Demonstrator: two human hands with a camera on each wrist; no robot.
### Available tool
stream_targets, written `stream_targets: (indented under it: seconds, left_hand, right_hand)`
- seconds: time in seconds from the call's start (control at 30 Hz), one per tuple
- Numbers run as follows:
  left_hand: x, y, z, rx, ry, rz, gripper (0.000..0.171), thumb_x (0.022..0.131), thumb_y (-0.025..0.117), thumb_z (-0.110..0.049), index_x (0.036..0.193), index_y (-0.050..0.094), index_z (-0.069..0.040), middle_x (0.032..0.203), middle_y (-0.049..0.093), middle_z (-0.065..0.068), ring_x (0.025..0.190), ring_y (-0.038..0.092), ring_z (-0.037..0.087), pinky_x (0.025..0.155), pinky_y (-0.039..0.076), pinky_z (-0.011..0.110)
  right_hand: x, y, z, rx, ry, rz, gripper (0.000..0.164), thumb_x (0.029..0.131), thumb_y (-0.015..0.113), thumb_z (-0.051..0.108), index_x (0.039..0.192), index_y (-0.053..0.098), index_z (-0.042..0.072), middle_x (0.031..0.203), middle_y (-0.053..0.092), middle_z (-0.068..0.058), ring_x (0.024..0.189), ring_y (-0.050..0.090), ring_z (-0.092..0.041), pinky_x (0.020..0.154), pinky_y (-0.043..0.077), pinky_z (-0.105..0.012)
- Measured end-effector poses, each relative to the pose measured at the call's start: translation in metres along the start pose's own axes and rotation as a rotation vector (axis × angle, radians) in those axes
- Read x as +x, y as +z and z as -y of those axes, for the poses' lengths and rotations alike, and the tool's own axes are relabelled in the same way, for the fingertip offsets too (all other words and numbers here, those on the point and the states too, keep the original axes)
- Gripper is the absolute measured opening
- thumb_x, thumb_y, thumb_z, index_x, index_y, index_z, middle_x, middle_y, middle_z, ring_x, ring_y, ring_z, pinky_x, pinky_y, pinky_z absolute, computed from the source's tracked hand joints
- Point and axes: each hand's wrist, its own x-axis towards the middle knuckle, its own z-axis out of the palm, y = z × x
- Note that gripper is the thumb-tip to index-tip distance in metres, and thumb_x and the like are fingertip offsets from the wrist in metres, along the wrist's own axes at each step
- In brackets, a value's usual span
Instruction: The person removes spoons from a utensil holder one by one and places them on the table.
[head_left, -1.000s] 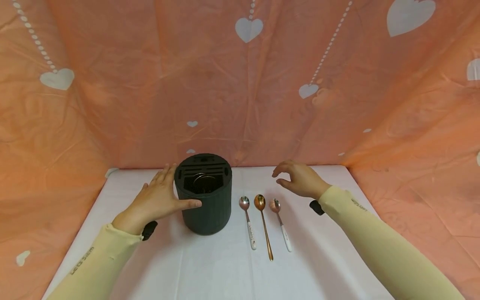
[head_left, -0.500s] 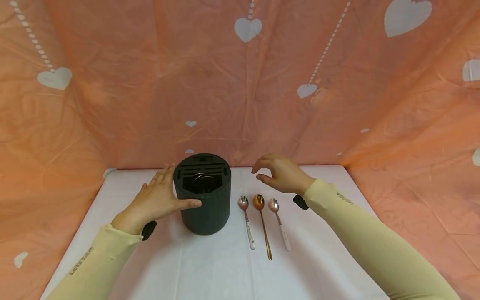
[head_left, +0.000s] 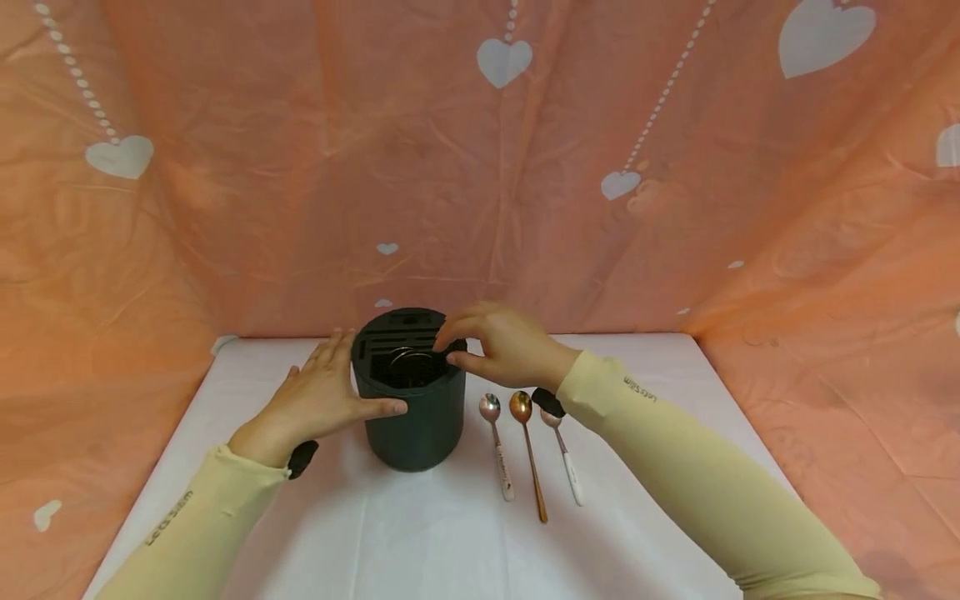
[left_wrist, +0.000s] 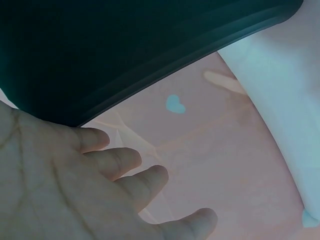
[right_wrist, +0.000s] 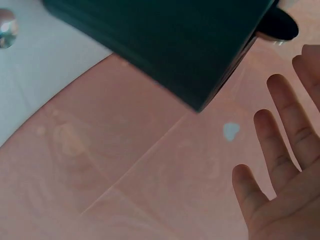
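Note:
A dark green cylindrical utensil holder [head_left: 414, 433] with a slotted top stands upright on the white table. Curved shiny metal rims [head_left: 412, 357] show in its large front opening, and a rounded dark spoon-like end [right_wrist: 281, 26] sticks out past its top in the right wrist view. My left hand [head_left: 318, 398] rests along the holder's left side, fingers spread straight and thumb across the front. At the opening's right edge, my right hand [head_left: 510, 343] hovers with fingers relaxed and thumb apart, nothing between them. In the right wrist view, its fingers [right_wrist: 280, 145] are extended beside the holder.
Three spoons lie side by side to the holder's right: one with a patterned white handle [head_left: 502, 471], a gold one [head_left: 532, 467], and a white-handled one [head_left: 572, 479] whose bowl is partly covered by the wrist camera [head_left: 548, 402]. An orange curtain [head_left: 495, 208] with hearts surrounds the table.
My right hand has moved left, from behind the spoons to over the holder's right rim. The left hand, holder and spoons stay where they were.

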Motion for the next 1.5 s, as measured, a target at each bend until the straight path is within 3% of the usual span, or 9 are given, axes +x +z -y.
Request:
stream_targets:
  seconds: [0.33, 0.57, 0.8, 1.03, 1.5]
  left_hand:
    - [0.000, -0.001, -0.002, -0.007, 0.007, 0.002, 0.145, 0.064, 0.061, -0.091, 0.158, 0.001, 0.002, 0.162, 0.002, 0.028, 0.147, 0.008, 0.048, 0.106, 0.009, 0.076]
    - [-0.004, 0.002, -0.001, -0.008, 0.001, -0.004, 0.147, 0.062, 0.059, -0.093, 0.158, 0.001, 0.002, 0.162, 0.004, 0.029, 0.146, 0.009, 0.049, 0.106, 0.009, 0.076]
    - [-0.003, 0.003, -0.002, -0.011, 0.002, 0.001, 0.140, 0.069, 0.066, -0.084, 0.158, 0.001, 0.002, 0.162, 0.003, 0.029, 0.147, 0.007, 0.048, 0.106, 0.009, 0.076]
    - [-0.001, 0.002, 0.001, -0.012, 0.016, -0.016, 0.139, 0.069, 0.066, -0.084, 0.159, 0.003, 0.001, 0.162, 0.004, 0.028, 0.146, 0.009, 0.049, 0.104, 0.010, 0.077]
    - [-0.002, 0.001, -0.001, -0.016, -0.008, 0.000, 0.142, 0.067, 0.065, -0.085, 0.158, 0.000, 0.002, 0.162, 0.001, 0.028, 0.147, 0.006, 0.049, 0.105, 0.008, 0.076]
  right_hand:
    - [0.012, 0.005, 0.010, -0.031, -0.093, 0.018, 0.018, 0.094, 0.067, 0.011, 0.109, 0.077, 0.017, 0.119, 0.067, 0.003, 0.118, 0.058, -0.016, 0.105, 0.039, -0.033]
    - [0.013, 0.014, 0.014, -0.077, -0.056, 0.095, 0.023, 0.096, 0.065, 0.013, 0.116, 0.075, 0.020, 0.123, 0.067, 0.007, 0.119, 0.057, -0.012, 0.104, 0.040, -0.030]
    - [0.006, 0.016, 0.015, -0.194, -0.095, 0.110, 0.028, 0.097, 0.064, 0.015, 0.124, 0.072, 0.017, 0.127, 0.066, 0.005, 0.123, 0.055, -0.017, 0.118, 0.022, -0.042]
    - [0.007, 0.014, 0.014, -0.318, -0.164, 0.063, 0.029, 0.095, 0.064, 0.013, 0.123, 0.072, 0.016, 0.124, 0.067, 0.006, 0.121, 0.057, -0.016, 0.116, 0.026, -0.042]
    - [0.010, 0.012, 0.018, -0.362, -0.153, 0.107, 0.031, 0.095, 0.065, 0.014, 0.125, 0.071, 0.018, 0.127, 0.066, 0.006, 0.122, 0.057, -0.015, 0.117, 0.024, -0.043]
